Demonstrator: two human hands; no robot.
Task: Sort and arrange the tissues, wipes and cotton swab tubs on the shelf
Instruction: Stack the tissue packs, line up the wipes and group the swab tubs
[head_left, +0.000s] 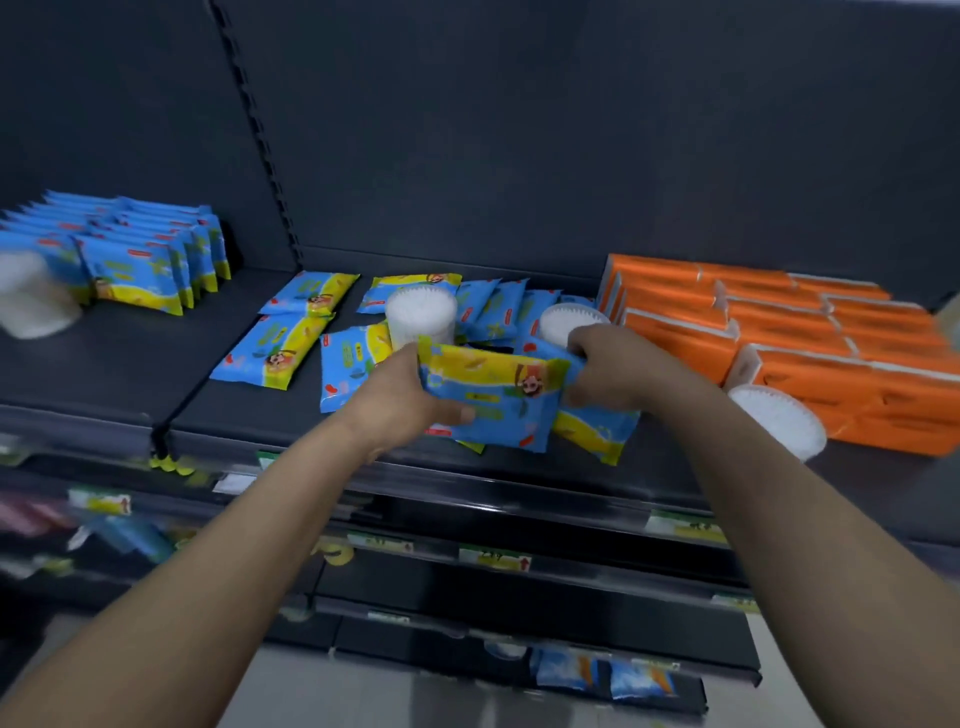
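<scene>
While loose packs clutter the shelf (130, 364), our left hand (410, 395) and right hand (613, 364) clamp one wipes pack (493, 400) by its ends, likely for sorting.

No print on the wipe packs (488, 395) or shelf price tags (494, 558) is sharp enough to read.

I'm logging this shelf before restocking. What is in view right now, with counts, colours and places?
Upright wipe packs: a row, count unclear, blue and yellow, shelf far left.
Loose wipe packs: about ten, blue and yellow, scattered mid-shelf.
Held wipe pack: one, blue and yellow, between both hands.
Tissue packs: a stacked block, orange, shelf right.
Cotton swab tubs: four seen, white, among the other goods.
Left hand: grips the pack's left end.
Right hand: grips its right end.
</scene>
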